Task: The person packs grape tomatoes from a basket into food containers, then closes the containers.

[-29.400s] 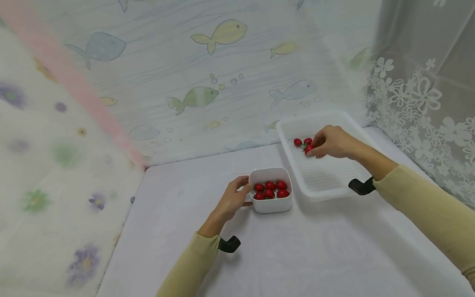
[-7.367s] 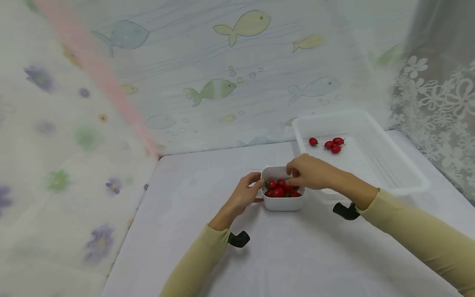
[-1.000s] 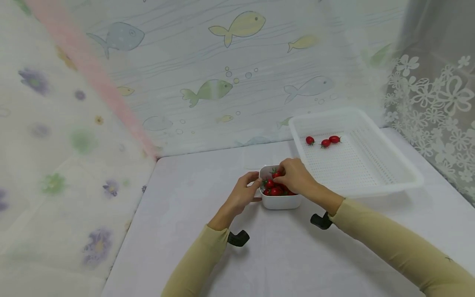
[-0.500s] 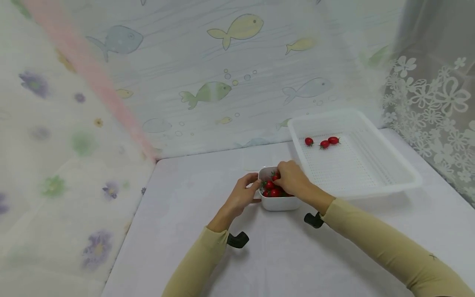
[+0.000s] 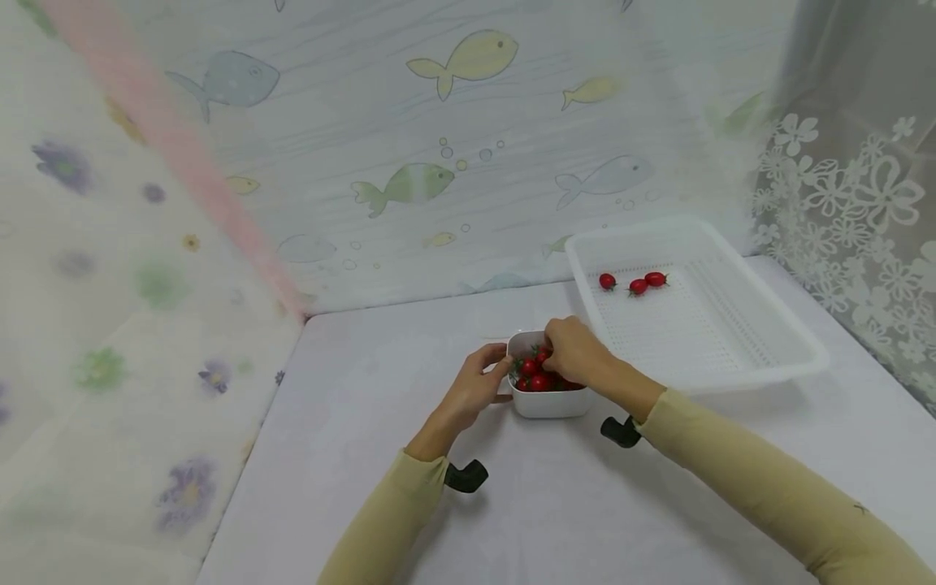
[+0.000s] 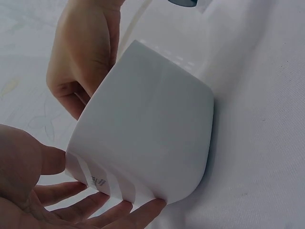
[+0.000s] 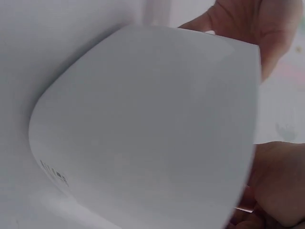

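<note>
My left hand [image 5: 471, 386] steadies the left side of a small white box [image 5: 550, 405], thumb at the rim and fingers spread along the wall in the left wrist view. Red cherry tomatoes [image 5: 539, 382] with green stems are heaped inside it. Reaching over the right side of the box, my right hand [image 5: 578, 353] has its fingertips down inside, pinching a cherry tomato [image 5: 542, 356] at the back of the heap. Its fingertips are partly hidden by the hand itself. The right wrist view is mostly filled by the box's outer wall [image 7: 143, 119].
A large white perforated tray [image 5: 680, 325] stands at the back right. Three cherry tomatoes [image 5: 639, 287] lie near its far left corner. A white cloth covers the table [image 5: 380, 406]; a fish-print curtain [image 5: 329, 122] hangs behind, with lace [image 5: 848, 179] to the right.
Since the oldest frame, the box has filled from a loose layer to a heap. One fewer tomato is in the tray than about seven seconds ago. Lately the right hand has lowered its tomato slightly.
</note>
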Demonstrator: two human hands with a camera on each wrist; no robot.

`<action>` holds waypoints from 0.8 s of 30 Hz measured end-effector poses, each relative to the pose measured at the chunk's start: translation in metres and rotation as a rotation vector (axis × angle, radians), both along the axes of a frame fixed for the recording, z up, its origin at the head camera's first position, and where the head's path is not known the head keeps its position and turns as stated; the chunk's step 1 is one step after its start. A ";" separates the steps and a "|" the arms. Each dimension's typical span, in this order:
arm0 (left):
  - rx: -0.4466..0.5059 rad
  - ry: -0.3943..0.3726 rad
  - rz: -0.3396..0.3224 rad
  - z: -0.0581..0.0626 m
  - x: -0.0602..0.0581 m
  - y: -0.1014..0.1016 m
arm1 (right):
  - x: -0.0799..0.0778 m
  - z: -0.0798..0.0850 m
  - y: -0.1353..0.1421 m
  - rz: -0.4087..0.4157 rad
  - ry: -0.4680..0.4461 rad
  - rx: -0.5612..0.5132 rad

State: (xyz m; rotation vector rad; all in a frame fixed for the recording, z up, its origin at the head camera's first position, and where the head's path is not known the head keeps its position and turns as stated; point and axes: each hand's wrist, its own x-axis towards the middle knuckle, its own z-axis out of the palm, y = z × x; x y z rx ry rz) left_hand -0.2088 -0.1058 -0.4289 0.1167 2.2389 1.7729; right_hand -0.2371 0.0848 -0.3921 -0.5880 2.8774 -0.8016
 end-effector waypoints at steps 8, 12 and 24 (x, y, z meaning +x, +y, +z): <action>0.007 0.005 0.000 -0.001 0.001 0.000 | 0.013 0.021 0.018 0.083 0.016 -0.017; 0.006 -0.001 0.001 -0.001 0.001 0.000 | 0.018 0.031 0.029 0.149 -0.010 -0.070; 0.008 -0.004 0.005 0.001 0.001 0.001 | 0.003 0.054 0.078 0.202 0.058 -0.043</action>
